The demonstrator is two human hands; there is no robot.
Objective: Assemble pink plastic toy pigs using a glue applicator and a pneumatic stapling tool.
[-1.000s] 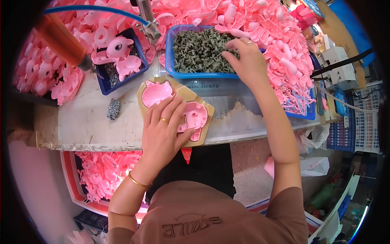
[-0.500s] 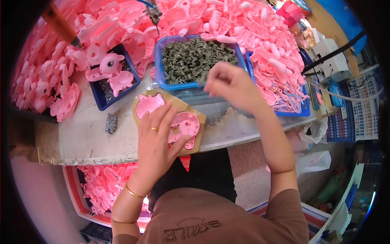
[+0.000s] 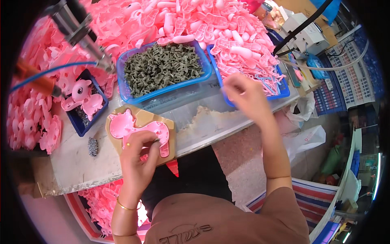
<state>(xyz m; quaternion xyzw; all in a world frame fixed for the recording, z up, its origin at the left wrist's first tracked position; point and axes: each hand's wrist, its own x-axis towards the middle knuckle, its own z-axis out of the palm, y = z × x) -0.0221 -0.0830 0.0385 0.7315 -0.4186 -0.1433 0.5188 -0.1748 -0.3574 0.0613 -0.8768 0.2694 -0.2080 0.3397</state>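
Note:
A pink plastic toy shell half (image 3: 122, 124), hollow side up, lies in a tan holding block (image 3: 170, 151) at the table's front edge. My left hand (image 3: 139, 156) is over its lower part, thumb and forefinger closed on a small dark grey plastic part (image 3: 157, 140). To the right, my right hand (image 3: 248, 97) hovers by the front left of a blue tray (image 3: 280, 96) heaped with pink pieces and thin pink and blue sticks. Its fingers are bent and smeared by motion, so what they hold is unclear. A blue bin (image 3: 122, 90) full of small grey parts stands behind the block.
Pink molded parts (image 3: 122, 20) pile up along the back. An orange screwdriver (image 3: 40, 81) and a metal driver (image 3: 81, 32) hang at the left. Below them, a dark blue tray (image 3: 82, 131) holds screws and a pink figure. A screw clump (image 3: 93, 146) lies nearby.
The view has turned, shifting the table leftward. My right hand has moved from the grey parts bin toward the blue tray of sticks. My left hand's spread fingers have closed on a grey part.

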